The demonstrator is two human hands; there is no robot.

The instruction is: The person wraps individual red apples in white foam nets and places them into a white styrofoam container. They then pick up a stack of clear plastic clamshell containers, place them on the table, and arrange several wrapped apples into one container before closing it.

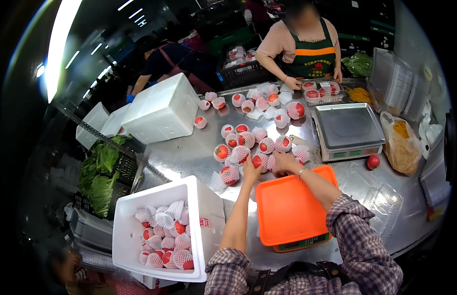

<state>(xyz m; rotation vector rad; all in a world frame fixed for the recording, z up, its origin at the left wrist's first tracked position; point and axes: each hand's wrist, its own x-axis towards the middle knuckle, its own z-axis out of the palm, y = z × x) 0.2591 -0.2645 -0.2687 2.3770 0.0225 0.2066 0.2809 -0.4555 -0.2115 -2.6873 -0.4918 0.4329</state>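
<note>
Several red tomatoes in white foam nets [229, 174] lie in a cluster on the steel table. My left hand [251, 169] reaches in at the cluster's near edge, its fingers against a netted tomato [240, 155]. Beside it my right hand [286, 163], with a bracelet at the wrist, touches netted tomatoes; its fingertips are partly hidden, so its hold cannot be told. An orange tray [293, 208] rests on a scale [303, 243] under my right forearm. At the lower left, a white foam box [210, 206] holds several more netted tomatoes [168, 243].
Across the table [169, 155] a co-worker [309, 44] touches a clear packed box [323, 92]. A second scale [348, 123], a bare tomato [373, 162], a bag of rubber bands [401, 147] and clear plastic containers [385, 206] are at right; another foam box [162, 110] stands back left.
</note>
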